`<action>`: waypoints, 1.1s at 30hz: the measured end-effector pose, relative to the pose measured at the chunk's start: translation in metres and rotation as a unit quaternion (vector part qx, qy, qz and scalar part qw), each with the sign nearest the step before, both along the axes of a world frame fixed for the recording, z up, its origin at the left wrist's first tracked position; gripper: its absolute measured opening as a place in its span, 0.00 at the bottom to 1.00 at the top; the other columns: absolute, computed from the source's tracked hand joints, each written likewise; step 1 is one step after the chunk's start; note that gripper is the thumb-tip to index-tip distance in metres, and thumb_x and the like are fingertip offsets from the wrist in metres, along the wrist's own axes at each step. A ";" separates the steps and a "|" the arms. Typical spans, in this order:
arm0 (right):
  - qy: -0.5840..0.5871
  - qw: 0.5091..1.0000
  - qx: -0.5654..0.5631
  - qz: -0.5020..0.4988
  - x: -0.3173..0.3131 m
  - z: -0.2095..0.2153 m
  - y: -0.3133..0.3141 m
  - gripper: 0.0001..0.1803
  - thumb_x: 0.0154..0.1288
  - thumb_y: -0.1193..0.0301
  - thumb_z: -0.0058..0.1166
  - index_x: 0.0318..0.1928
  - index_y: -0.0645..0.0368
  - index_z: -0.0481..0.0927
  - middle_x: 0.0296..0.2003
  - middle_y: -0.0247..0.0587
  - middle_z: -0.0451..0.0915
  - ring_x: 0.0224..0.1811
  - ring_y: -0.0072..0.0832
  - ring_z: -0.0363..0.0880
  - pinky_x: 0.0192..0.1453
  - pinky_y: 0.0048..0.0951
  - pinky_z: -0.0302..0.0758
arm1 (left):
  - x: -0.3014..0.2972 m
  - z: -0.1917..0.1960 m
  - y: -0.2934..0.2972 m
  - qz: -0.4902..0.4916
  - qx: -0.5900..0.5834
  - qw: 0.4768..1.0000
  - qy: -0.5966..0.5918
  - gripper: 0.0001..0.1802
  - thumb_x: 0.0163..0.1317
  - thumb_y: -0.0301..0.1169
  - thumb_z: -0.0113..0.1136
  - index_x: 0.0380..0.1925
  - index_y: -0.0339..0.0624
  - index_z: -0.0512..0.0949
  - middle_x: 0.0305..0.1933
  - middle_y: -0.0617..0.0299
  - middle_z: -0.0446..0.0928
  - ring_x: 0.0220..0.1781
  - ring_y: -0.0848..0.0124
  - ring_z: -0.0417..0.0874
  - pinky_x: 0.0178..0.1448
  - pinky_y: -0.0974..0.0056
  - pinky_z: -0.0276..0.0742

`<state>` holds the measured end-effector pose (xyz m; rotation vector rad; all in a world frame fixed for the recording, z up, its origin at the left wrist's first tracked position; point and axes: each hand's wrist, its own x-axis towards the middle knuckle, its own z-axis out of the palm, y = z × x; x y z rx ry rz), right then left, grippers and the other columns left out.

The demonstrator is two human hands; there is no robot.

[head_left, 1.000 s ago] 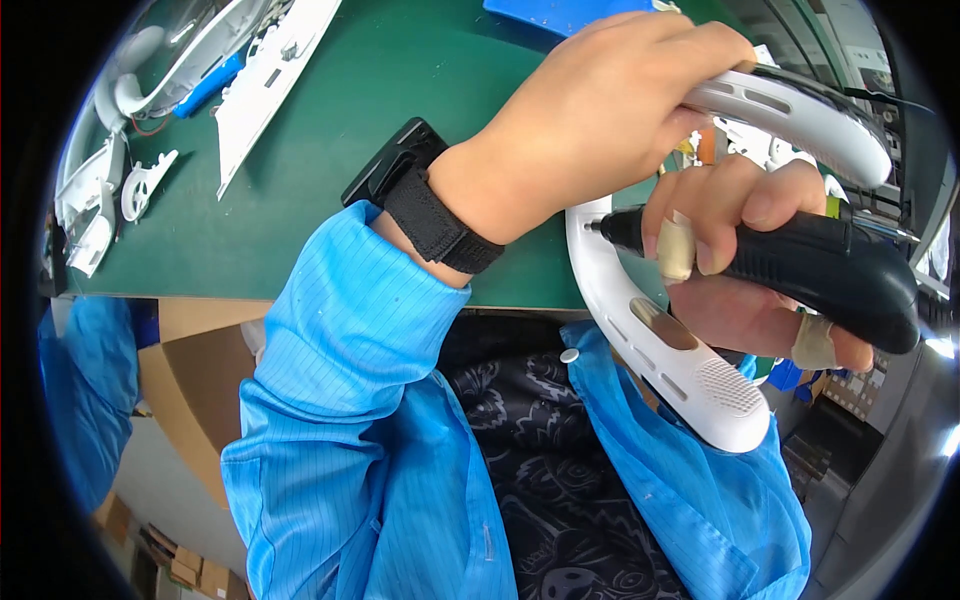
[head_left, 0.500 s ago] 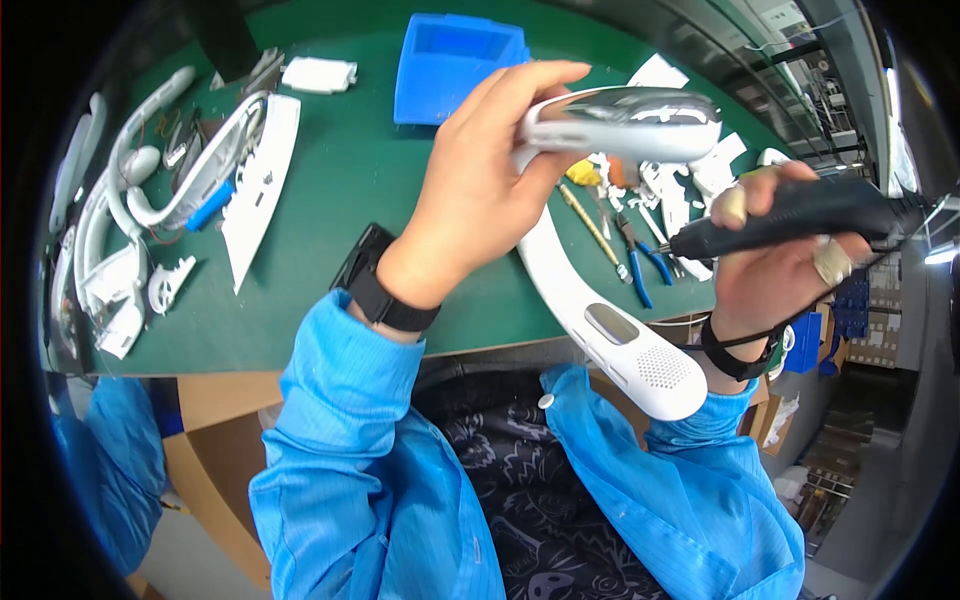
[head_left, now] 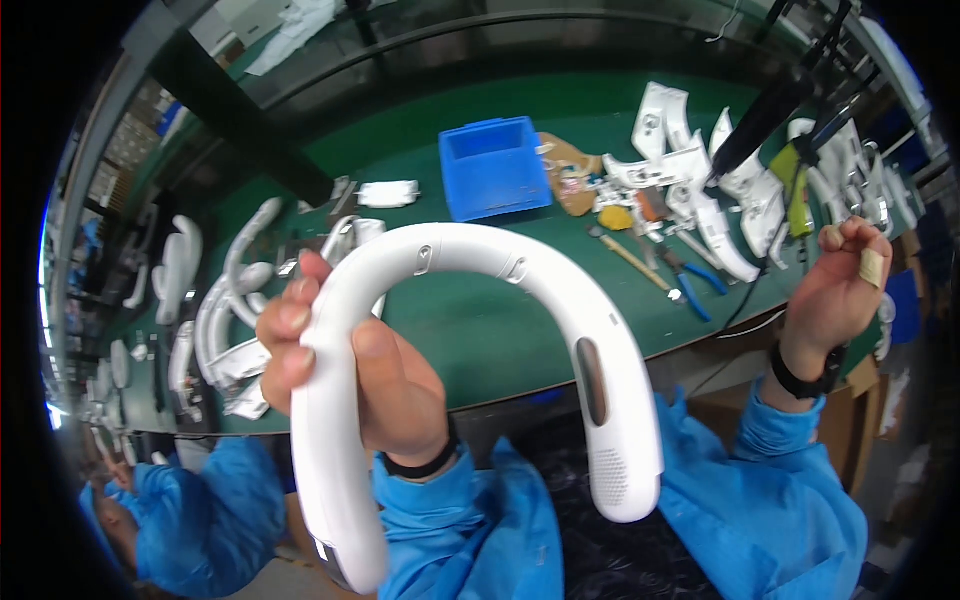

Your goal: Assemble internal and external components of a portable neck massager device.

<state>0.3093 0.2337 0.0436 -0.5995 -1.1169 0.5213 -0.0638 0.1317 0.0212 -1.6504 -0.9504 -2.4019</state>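
Note:
My left hand (head_left: 390, 390) grips the left arm of a white U-shaped neck-worn device (head_left: 470, 250) and holds it up in front of me, arch at the top, both ends pointing down. Its right arm shows a dark slot and a perforated grille. My right hand (head_left: 835, 295) is raised at the right, apart from the device, fingers curled with nothing visible in them and a bandage on one finger. A black electric screwdriver (head_left: 765, 115) hangs above and to the left of that hand, untouched.
On the green bench (head_left: 480, 320) stand a blue bin (head_left: 492, 168), white plastic shells at the left (head_left: 225, 310) and right (head_left: 700, 190), blue-handled pliers (head_left: 690, 285) and a wooden-handled tool (head_left: 630, 258). Another person in blue (head_left: 190, 510) is at the lower left.
My right hand let go of the black screwdriver, which now hangs above the bench. My left hand turned the white device upright and brought it closer to me.

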 end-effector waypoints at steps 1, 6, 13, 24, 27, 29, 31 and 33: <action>-0.031 0.997 -0.006 0.074 -0.014 0.003 -0.017 0.15 0.81 0.64 0.41 0.45 0.63 0.75 0.39 0.42 0.78 0.36 0.26 0.72 0.44 0.31 0.71 | -0.001 0.001 -0.002 0.020 0.009 1.000 0.010 0.25 0.64 0.18 0.58 0.57 0.57 0.70 0.60 0.57 0.68 0.68 0.58 0.71 0.81 0.43 0.61; -0.085 0.742 -0.343 0.570 -0.111 -0.044 -0.071 0.43 0.77 0.39 0.43 0.74 0.63 0.59 0.57 0.51 0.79 0.48 0.35 0.85 0.48 0.33 0.82 | 0.019 0.019 -0.031 0.173 0.075 0.979 0.074 0.20 0.67 0.23 0.59 0.52 0.64 0.72 0.63 0.64 0.66 0.74 0.60 0.66 0.85 0.47 0.54; 0.143 0.682 -0.454 0.555 -0.097 -0.016 -0.074 0.36 0.66 0.73 0.58 0.72 0.61 0.60 0.43 0.43 0.77 0.27 0.24 0.79 0.29 0.24 0.77 | 0.034 -0.019 -0.034 0.187 -0.123 0.961 0.165 0.45 0.57 0.35 0.74 0.71 0.33 0.61 0.73 0.41 0.63 0.73 0.43 0.66 0.75 0.45 0.65; -0.055 0.830 -0.517 0.205 0.162 -0.010 -0.186 0.56 0.44 0.57 0.81 0.71 0.66 0.65 0.37 0.41 0.78 0.23 0.18 0.74 0.22 0.15 0.73 | 0.098 -0.085 -0.025 -0.038 -0.435 0.696 0.571 0.52 0.48 0.28 0.75 0.76 0.50 0.64 0.81 0.51 0.57 0.84 0.46 0.51 0.83 0.37 0.44; 0.053 0.781 -0.609 0.128 0.228 -0.056 -0.307 0.45 0.53 0.65 0.73 0.70 0.64 0.66 0.36 0.40 0.79 0.24 0.20 0.76 0.23 0.19 0.75 | 0.102 -0.095 -0.030 0.027 -0.384 0.685 0.618 0.52 0.46 0.16 0.65 0.77 0.55 0.63 0.83 0.56 0.56 0.84 0.48 0.51 0.84 0.37 0.42; 0.123 0.732 -0.670 0.026 0.249 -0.103 -0.406 0.32 0.58 0.69 0.67 0.63 0.60 0.73 0.35 0.40 0.81 0.23 0.22 0.78 0.23 0.23 0.77 | 0.106 -0.103 -0.030 0.033 -0.385 0.675 0.629 0.54 0.46 0.16 0.65 0.77 0.56 0.62 0.83 0.57 0.56 0.84 0.49 0.52 0.83 0.36 0.43; 0.247 0.689 -0.679 -0.055 0.250 -0.165 -0.512 0.22 0.60 0.69 0.65 0.54 0.61 0.77 0.34 0.41 0.81 0.22 0.26 0.78 0.23 0.26 0.78 | 0.112 -0.097 -0.037 0.039 -0.408 0.661 0.629 0.56 0.44 0.15 0.65 0.78 0.57 0.61 0.83 0.59 0.56 0.83 0.50 0.54 0.83 0.35 0.45; 0.372 0.575 -0.712 -0.156 0.237 -0.222 -0.600 0.18 0.61 0.67 0.64 0.49 0.60 0.78 0.34 0.41 0.81 0.27 0.27 0.80 0.23 0.26 0.77 | 0.111 -0.106 -0.038 0.031 -0.373 0.676 0.635 0.56 0.44 0.15 0.65 0.78 0.56 0.61 0.83 0.60 0.56 0.83 0.50 0.55 0.83 0.35 0.45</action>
